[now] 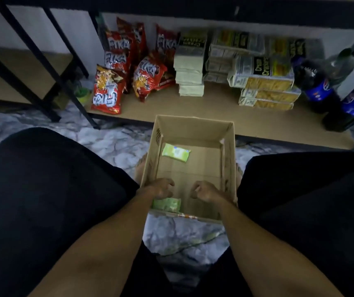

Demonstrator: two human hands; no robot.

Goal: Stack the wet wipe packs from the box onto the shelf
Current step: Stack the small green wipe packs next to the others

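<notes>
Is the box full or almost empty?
Almost empty: the box shows just two wipe packs, far pack by its left wall, near pack at its front edge; otherwise bare cardboard.

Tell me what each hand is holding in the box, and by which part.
The right hand holds nothing, fingers curled. The left hand sits over the near wet wipe pack, hiding its far edge; a grip there cannot be told.
</notes>
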